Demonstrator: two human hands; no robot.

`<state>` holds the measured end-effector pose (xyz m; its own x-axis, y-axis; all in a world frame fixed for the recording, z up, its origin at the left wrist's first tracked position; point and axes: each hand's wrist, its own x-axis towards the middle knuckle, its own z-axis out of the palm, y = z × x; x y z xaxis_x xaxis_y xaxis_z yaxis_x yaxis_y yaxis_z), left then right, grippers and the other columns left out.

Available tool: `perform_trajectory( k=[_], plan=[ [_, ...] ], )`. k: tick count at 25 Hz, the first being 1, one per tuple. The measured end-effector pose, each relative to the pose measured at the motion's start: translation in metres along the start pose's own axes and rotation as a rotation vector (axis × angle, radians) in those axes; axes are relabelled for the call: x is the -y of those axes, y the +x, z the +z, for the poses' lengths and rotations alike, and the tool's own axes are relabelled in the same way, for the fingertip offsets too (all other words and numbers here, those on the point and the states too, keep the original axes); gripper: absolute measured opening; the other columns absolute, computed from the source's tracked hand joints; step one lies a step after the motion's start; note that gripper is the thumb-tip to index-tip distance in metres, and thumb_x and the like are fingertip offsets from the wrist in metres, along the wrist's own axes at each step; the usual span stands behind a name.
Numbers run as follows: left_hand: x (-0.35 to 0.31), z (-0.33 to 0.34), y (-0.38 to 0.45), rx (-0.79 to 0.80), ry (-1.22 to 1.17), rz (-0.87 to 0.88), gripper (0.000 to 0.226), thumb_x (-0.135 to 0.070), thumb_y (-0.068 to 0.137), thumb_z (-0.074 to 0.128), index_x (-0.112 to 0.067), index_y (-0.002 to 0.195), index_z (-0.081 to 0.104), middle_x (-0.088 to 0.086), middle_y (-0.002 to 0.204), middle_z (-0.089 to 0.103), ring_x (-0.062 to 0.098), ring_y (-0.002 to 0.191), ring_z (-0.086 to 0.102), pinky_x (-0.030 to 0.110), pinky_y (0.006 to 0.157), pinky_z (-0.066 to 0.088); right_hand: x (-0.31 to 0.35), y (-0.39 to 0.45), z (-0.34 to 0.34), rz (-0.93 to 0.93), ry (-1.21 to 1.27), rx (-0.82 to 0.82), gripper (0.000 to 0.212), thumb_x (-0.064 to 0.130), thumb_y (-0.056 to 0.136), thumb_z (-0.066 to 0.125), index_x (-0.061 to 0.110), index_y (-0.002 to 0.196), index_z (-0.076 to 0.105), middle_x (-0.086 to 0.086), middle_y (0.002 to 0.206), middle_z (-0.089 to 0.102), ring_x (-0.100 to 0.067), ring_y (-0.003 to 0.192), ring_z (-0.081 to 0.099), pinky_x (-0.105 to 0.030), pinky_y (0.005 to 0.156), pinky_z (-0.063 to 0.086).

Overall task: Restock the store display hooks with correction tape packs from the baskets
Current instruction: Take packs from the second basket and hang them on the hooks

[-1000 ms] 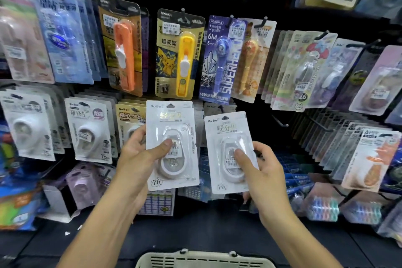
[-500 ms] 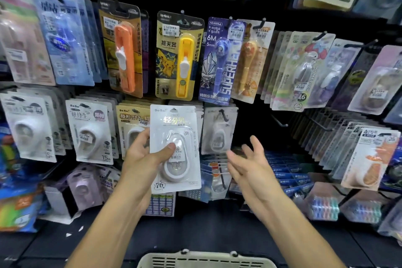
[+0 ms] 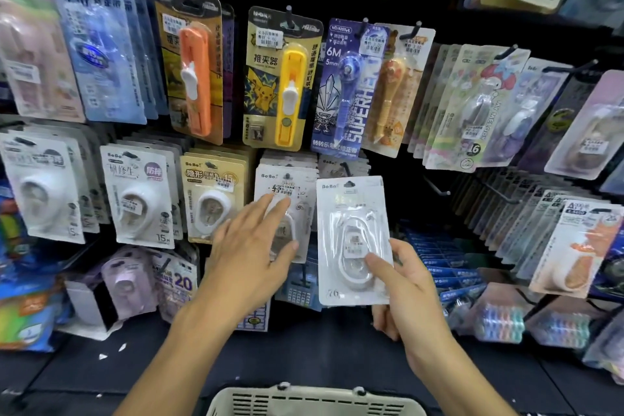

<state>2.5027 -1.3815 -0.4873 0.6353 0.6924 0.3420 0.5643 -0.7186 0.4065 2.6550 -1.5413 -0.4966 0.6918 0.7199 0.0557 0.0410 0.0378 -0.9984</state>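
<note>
My right hand grips a white correction tape pack by its lower right corner and holds it upright in front of the display. Just above the pack's top edge a black hook carries more white packs. My left hand is open with its fingers spread, and the fingertips touch the front pack of a hanging white row to the left of the held pack. The rim of a beige basket shows at the bottom edge; its contents are hidden.
Rows of hooks with other stationery packs cover the black wall: white packs at the left, a yellow clip pusher above, an empty hook at the right. Small boxes stand on the dark shelf below.
One second ago each hand held a pack. My right hand hung its pack and came away empty. Now the left hand's pack is in my right hand, and my left hand is open.
</note>
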Motion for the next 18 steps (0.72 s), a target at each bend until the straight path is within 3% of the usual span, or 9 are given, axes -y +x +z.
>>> perform_trajectory(
  k=[2,7,10,12,13,14,15,16,18],
  plan=[
    [-0.007,0.007,0.001,0.046,-0.006,0.008,0.070,-0.055,0.103,0.039,-0.041,0.161,0.004,-0.011,0.172,-0.001,0.012,0.158,0.001,0.047,0.127,0.002,-0.001,-0.003,-0.005,0.022,0.010,-0.063,0.019,0.022,0.097,0.061,0.039,0.094,0.066,0.002,0.075,0.072,-0.013,0.036,0.043,-0.018,0.034,0.030],
    [-0.004,0.015,-0.001,0.067,0.232,0.000,0.076,-0.054,0.102,0.039,-0.041,0.160,-0.009,-0.003,0.172,-0.007,0.020,0.159,-0.001,0.058,0.126,0.000,0.009,0.004,-0.011,0.014,0.034,-0.168,0.018,0.019,0.094,0.064,0.035,0.092,0.072,0.001,0.075,0.073,-0.009,0.034,0.038,-0.020,0.034,0.027],
    [-0.001,0.018,0.000,0.070,0.221,-0.016,0.077,-0.053,0.102,0.041,-0.039,0.160,-0.008,-0.003,0.172,-0.006,0.020,0.159,-0.001,0.058,0.127,0.001,0.016,0.014,-0.005,0.047,-0.019,-0.170,0.015,0.018,0.093,0.065,0.027,0.100,0.073,-0.005,0.082,0.075,-0.007,0.033,0.039,-0.018,0.034,0.027],
    [-0.004,0.018,0.001,0.082,0.216,-0.019,0.079,-0.053,0.101,0.042,-0.039,0.160,-0.008,-0.002,0.172,-0.006,0.021,0.159,0.000,0.057,0.127,0.001,0.022,0.028,0.003,0.079,0.018,-0.148,0.027,0.014,0.092,0.067,0.021,0.118,0.069,-0.005,0.096,0.076,-0.006,0.042,0.055,-0.020,0.039,0.041],
    [-0.006,0.020,0.000,0.092,0.211,-0.019,0.079,-0.053,0.101,0.042,-0.038,0.160,-0.008,-0.002,0.172,-0.007,0.021,0.159,0.000,0.057,0.126,0.001,0.024,0.036,0.006,0.109,0.094,-0.095,0.046,0.011,0.092,0.068,0.021,0.135,0.058,-0.005,0.117,0.072,-0.010,0.061,0.068,-0.025,0.054,0.055],
    [-0.007,0.021,-0.002,0.100,0.207,-0.015,0.079,-0.053,0.101,0.043,-0.038,0.161,-0.007,-0.002,0.172,-0.006,0.021,0.159,0.000,0.057,0.126,0.002,0.023,0.043,0.005,0.150,0.188,-0.038,0.067,0.009,0.092,0.069,0.025,0.151,0.041,-0.005,0.139,0.058,-0.017,0.091,0.073,-0.034,0.081,0.061],
    [-0.006,0.021,-0.002,0.101,0.208,-0.015,0.079,-0.052,0.101,0.043,-0.037,0.161,-0.005,-0.002,0.173,-0.005,0.020,0.159,0.000,0.056,0.126,0.002,0.020,0.051,0.003,0.188,0.261,0.008,0.084,0.008,0.093,0.068,0.031,0.159,0.022,-0.006,0.156,0.040,-0.025,0.119,0.064,-0.042,0.104,0.051],
    [-0.004,0.020,0.000,0.088,0.207,-0.019,0.079,-0.052,0.101,0.045,-0.037,0.162,-0.003,-0.003,0.173,-0.003,0.020,0.159,0.001,0.055,0.126,0.003,0.015,0.057,0.001,0.208,0.294,0.033,0.090,0.007,0.093,0.068,0.033,0.160,0.013,-0.006,0.161,0.031,-0.028,0.133,0.053,-0.046,0.114,0.042],
    [-0.006,0.013,0.016,0.007,0.175,0.016,0.077,-0.048,0.099,0.049,-0.034,0.162,0.007,0.000,0.172,0.007,0.022,0.158,0.010,0.052,0.126,0.011,0.002,0.068,-0.008,0.213,0.262,0.021,0.077,0.008,0.095,0.065,0.029,0.157,0.024,-0.004,0.153,0.043,-0.026,0.131,0.055,-0.044,0.111,0.045]
  ],
)
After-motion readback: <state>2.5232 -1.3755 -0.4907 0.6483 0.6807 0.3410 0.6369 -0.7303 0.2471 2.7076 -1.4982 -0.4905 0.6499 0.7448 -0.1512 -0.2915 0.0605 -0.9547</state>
